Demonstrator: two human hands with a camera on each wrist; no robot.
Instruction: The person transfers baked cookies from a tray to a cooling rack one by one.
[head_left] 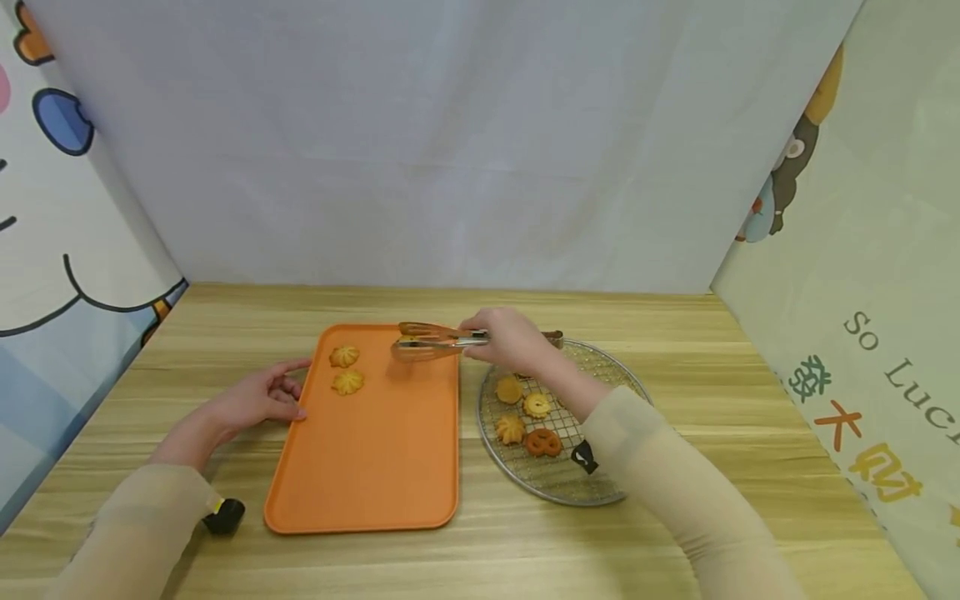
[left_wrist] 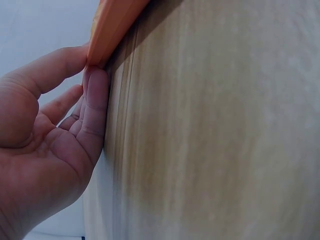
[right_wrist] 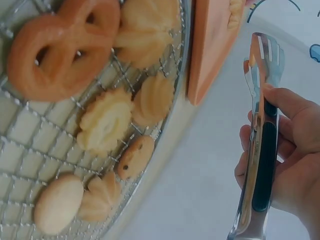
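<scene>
Over on the left, the person's left hand is lying on the wooden table, its fingers relaxed and nearly straight, thumb and fingertips touching the long left edge of the orange tray; the left wrist view is showing that edge meeting the fingertips, with nothing gripped. A small black object is sitting by that sleeve, near the tray's front corner. Two pale rosette cookies are lying in the tray's far left part, one just behind the other. Further along, metal tongs are hovering over the tray's far right corner, their tips pointing left, slightly apart and holding nothing. The right hand is gripping the tongs' handle, fingers curled round it, and the right wrist view is showing those curled fingers against the black grip. Under that forearm, a round wire rack is sitting just right of the tray, carrying several more cookies, among them a brown pretzel-shaped one.
</scene>
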